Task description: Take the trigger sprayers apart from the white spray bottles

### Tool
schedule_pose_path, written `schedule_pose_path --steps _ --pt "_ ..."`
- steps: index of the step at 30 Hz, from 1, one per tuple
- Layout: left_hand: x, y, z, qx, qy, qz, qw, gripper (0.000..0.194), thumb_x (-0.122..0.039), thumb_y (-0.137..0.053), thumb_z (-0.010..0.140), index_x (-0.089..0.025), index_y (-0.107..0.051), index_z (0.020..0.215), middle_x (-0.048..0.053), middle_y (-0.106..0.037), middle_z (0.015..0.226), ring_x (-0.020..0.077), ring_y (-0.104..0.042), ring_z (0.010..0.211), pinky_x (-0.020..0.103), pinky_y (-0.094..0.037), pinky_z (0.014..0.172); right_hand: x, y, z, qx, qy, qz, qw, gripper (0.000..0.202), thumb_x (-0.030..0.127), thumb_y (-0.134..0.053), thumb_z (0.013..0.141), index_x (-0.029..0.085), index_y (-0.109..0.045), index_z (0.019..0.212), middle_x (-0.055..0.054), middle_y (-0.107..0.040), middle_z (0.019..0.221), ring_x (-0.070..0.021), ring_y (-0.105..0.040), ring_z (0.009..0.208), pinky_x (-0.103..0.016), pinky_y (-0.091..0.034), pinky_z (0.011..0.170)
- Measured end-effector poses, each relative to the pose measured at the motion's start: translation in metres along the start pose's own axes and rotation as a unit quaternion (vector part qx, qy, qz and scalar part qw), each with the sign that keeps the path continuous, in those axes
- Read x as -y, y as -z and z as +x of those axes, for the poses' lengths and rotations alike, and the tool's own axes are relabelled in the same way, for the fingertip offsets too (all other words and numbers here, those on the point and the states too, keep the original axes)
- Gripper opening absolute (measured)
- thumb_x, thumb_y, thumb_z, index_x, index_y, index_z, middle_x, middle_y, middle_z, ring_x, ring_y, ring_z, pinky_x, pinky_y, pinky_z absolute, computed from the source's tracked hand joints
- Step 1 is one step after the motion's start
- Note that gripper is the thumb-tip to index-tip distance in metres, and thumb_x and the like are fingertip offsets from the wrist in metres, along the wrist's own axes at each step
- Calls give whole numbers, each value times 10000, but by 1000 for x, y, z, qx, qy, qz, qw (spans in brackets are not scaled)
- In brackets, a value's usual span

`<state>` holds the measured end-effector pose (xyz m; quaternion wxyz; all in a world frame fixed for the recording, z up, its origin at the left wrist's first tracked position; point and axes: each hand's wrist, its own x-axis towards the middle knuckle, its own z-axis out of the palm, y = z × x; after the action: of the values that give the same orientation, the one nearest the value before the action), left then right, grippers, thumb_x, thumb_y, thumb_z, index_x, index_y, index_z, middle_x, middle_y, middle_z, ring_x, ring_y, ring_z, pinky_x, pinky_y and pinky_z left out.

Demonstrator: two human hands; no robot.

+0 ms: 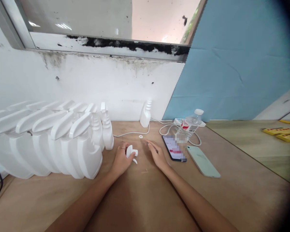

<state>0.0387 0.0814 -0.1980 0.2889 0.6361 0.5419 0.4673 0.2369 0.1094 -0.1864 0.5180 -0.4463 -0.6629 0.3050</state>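
My left hand (121,161) is closed around a white trigger spray head (130,151), its trigger pointing down to the right. To the right, my right hand (157,154) is low over the table with fingers stretched forward and the thumb a little apart. I see nothing between those fingers. Just beyond its fingertips lies a small white ring washer (140,136), flat on the table. A white spray bottle (145,113) without a spray head stands further back by the wall.
Several white spray bottles (87,158) with trigger heads crowd the table's left side. On the right are a phone with a lit screen (171,146), a pale green phone (203,161) and a clear plastic bottle (189,127). A white cable (132,132) runs along the back.
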Motion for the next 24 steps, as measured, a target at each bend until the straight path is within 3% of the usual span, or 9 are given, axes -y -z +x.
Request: schedule_pose_path --steps 3,9,15,21,24 --pt "-2 0 -1 7 -16 33 999 378 -311 -631 754 -189 -595 1110 99 -632 1064 262 -558 1010 400 -394 927 -14 3 8 -9 10 -33 999 292 366 -541 843 249 -659 1084 -58 -662 1112 -234 -576 1050 -401 -390 971" --pt "-5 2 -4 61 -87 115 988 352 -310 -585 797 -218 -635 1133 90 -642 1133 276 -516 1085 416 -352 974 -27 1 13 9 34 -113 993 229 319 -540 829 236 -651 1012 -63 -678 992 -229 -594 924 -373 -429 861" --pt "-6 4 -6 89 -114 190 971 447 -334 -566 814 -270 -582 1256 89 -558 1215 270 -469 1142 428 -330 992 -14 5 8 -10 44 -161 986 165 210 -519 777 218 -655 869 -52 -650 817 -218 -560 778 -350 -406 763" --pt "-2 3 -7 106 -110 222 963 490 -317 -545 823 -304 -535 1313 87 -517 1161 276 -466 1105 445 -324 978 1 12 0 -43 99 -204 973 162 162 -481 745 215 -589 637 -23 -591 618 -187 -527 644 -337 -400 722" --pt "-5 3 -7 108 -105 218 964 468 -358 -530 844 -303 -532 1309 79 -532 1104 266 -487 1065 442 -337 955 15 6 -2 -86 85 -145 982 185 245 -461 829 210 -643 820 -49 -656 774 -191 -574 688 -328 -435 712"
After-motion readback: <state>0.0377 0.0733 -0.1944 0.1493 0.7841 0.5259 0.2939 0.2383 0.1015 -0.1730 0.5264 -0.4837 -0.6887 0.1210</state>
